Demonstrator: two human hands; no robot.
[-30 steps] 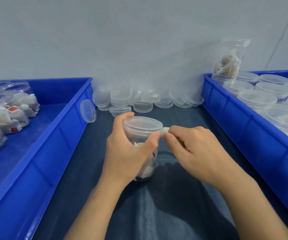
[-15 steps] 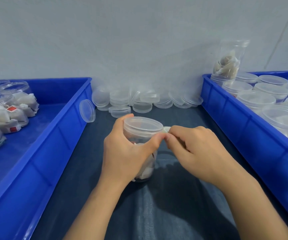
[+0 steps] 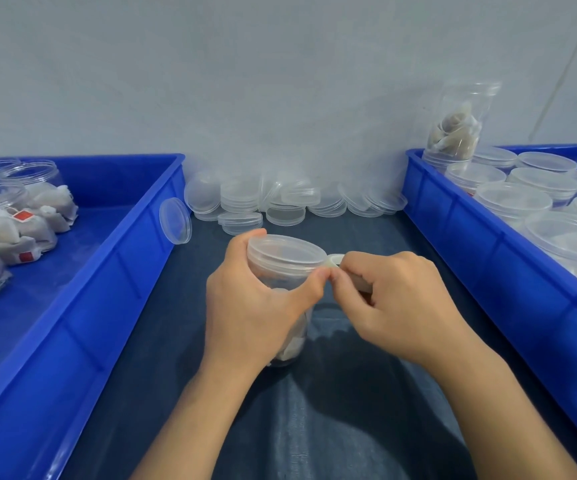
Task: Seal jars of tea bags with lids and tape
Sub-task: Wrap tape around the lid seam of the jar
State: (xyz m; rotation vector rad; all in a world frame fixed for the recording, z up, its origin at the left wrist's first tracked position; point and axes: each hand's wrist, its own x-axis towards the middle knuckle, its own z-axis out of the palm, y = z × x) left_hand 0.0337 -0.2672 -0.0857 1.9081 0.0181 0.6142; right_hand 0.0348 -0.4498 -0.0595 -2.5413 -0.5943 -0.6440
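Observation:
A clear plastic jar [image 3: 288, 337] of tea bags stands on the dark cloth at the centre, a clear lid [image 3: 285, 254] on top. My left hand [image 3: 255, 306] grips the jar around its upper wall, thumb pressed at the lid's right edge. My right hand [image 3: 394, 303] pinches a small roll of clear tape [image 3: 336, 260] right beside the lid, fingertips meeting the left thumb. The tape strip itself is too thin to make out.
A pile of loose clear lids [image 3: 280, 202] lies against the back wall; one lid [image 3: 175, 220] leans on the left blue tray [image 3: 113, 271], which holds open jars of tea bags [image 3: 13, 223]. The right blue tray [image 3: 487, 258] holds lidded jars [image 3: 512, 199], one stacked on top [image 3: 460, 126].
Both hands and the jar stay almost still; the left thumb and right fingertips have closed tighter together at the lid's edge.

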